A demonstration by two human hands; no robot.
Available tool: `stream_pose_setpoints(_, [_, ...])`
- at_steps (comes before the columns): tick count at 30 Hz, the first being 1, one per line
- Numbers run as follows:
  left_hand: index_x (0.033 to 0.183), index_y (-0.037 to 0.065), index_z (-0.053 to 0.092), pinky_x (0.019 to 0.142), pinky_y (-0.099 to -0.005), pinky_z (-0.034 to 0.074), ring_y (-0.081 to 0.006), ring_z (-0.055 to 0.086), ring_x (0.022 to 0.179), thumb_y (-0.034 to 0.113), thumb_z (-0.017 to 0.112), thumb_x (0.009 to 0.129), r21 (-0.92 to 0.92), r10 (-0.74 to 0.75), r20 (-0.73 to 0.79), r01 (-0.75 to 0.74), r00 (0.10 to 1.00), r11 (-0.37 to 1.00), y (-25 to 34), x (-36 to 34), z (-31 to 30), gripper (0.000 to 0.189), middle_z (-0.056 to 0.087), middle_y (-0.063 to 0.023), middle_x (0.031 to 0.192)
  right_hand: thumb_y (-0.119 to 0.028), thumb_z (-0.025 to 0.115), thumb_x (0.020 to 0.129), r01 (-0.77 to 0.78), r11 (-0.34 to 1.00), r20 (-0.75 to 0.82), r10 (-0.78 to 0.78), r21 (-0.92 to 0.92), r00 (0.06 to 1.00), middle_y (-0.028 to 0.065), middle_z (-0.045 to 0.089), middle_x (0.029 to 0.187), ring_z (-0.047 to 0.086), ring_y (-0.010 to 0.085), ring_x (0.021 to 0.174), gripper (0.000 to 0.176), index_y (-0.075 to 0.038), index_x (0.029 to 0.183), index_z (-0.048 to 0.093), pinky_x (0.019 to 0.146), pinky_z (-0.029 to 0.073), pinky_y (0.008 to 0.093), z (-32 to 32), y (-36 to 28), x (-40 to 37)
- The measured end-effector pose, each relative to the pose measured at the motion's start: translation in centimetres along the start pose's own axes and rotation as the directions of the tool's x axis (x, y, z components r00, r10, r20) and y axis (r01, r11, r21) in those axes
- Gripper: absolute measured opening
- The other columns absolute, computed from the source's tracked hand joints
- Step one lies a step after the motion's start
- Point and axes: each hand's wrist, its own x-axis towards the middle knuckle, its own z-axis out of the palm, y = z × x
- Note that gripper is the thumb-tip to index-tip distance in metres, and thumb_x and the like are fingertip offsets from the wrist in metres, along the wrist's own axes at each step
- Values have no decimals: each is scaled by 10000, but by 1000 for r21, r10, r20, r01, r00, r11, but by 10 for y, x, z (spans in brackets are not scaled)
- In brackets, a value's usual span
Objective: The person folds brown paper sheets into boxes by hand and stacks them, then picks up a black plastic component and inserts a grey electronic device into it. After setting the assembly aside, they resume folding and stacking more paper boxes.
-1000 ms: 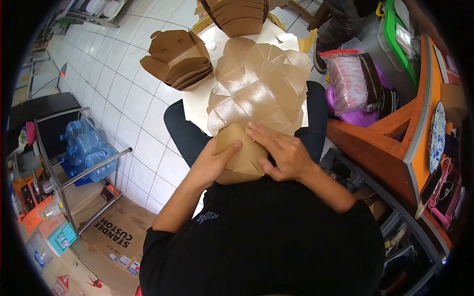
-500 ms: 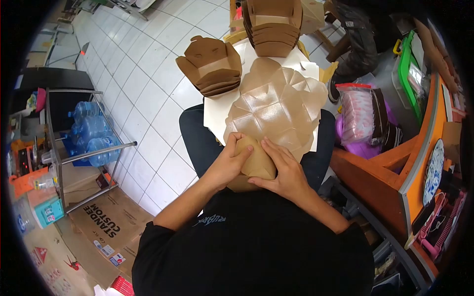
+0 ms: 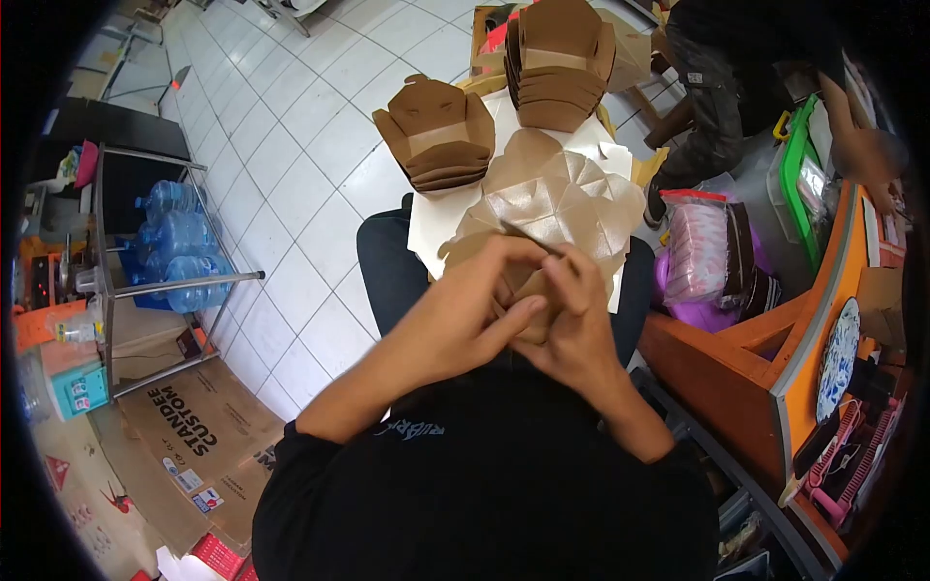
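My left hand [image 3: 475, 310] and my right hand [image 3: 569, 315] are both closed around a brown paper food box [image 3: 533, 284] close to my chest. The fingers cover most of the box, so its folds are largely hidden. Just beyond my hands, flat unfolded box blanks [image 3: 557, 198] with a shiny inner side lie on a white board [image 3: 426, 218] over my lap. A short stack of part-folded brown boxes [image 3: 441, 136] stands at the board's far left, and a taller stack of boxes [image 3: 562, 68] rises at its far end.
On the left, blue water bottles [image 3: 189, 242] sit in a metal rack [image 3: 184, 288] above a flattened carton [image 3: 199, 436]. To the right are an orange wooden table part [image 3: 765, 349], a plastic-wrapped pink pack [image 3: 697, 247] and a green-lidded bin [image 3: 799, 184]. Another person's leg [image 3: 702, 107] is at upper right.
My fingers have moved up and over the top of the box, curling inward and hiding more of it. The view has shifted slightly. The other person's arm now shows at right.
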Motion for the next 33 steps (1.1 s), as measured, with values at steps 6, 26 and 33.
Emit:
stream_pose_setpoints(6, [1423, 82, 432, 923, -405, 494, -274, 548, 1223, 128, 828, 824, 657, 626, -442, -243, 642, 714, -40, 11, -107, 719, 437, -154, 1466, -141, 958, 674, -147, 969, -245, 195, 200, 950, 214, 354, 1475, 467, 341, 1332, 1374, -126, 1557, -95, 1116, 414, 482, -30, 29, 8])
stream_pose_setpoints(26, [981, 133, 782, 1168, -534, 342, -477, 279, 1435, 112, 832, 770, 651, 607, -545, -165, 578, 741, -123, 59, -46, 217, 286, -194, 1611, -169, 933, 724, -121, 953, -355, 219, 279, 909, 289, 231, 1471, 338, 364, 1397, 1159, -26, 1497, 81, 1154, 348, 468, 54, -18, 166])
stream_pose_setpoints(33, [1013, 95, 772, 1153, -551, 365, -484, 273, 1457, 58, 808, 767, 625, 640, -547, -245, 539, 741, -137, 59, -41, 251, 259, -257, 1606, -271, 951, 721, -163, 983, -383, 184, 86, 905, 304, 414, 1322, 526, 377, 1234, 1002, 6, 1339, 213, 1040, 450, 452, 93, -2, 176])
